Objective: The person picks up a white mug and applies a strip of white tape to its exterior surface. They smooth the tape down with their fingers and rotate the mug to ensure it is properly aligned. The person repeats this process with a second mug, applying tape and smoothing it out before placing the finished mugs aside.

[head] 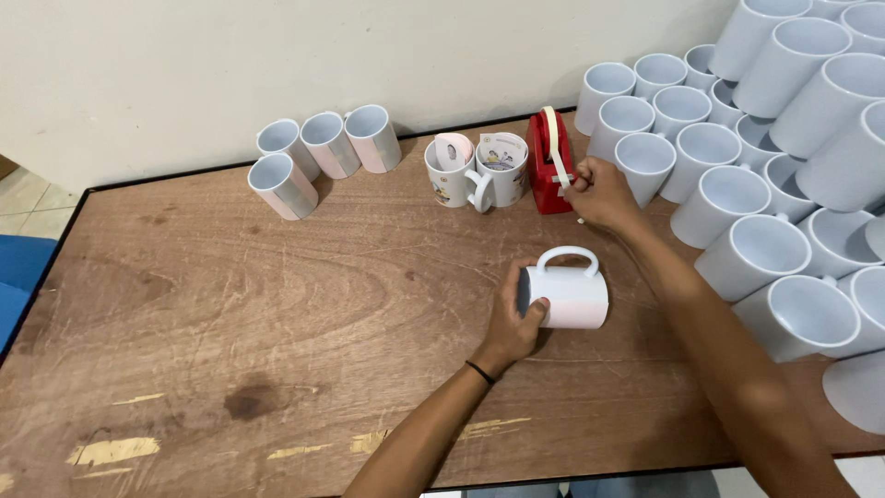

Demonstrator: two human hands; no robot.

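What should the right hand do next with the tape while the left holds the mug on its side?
Probably pull the strip a little further and tear it against the dispenser's edge. The right hand pinches a pale strip of tape not yet torn from the red dispenser, while the left hand steadies the white mug lying on the table.
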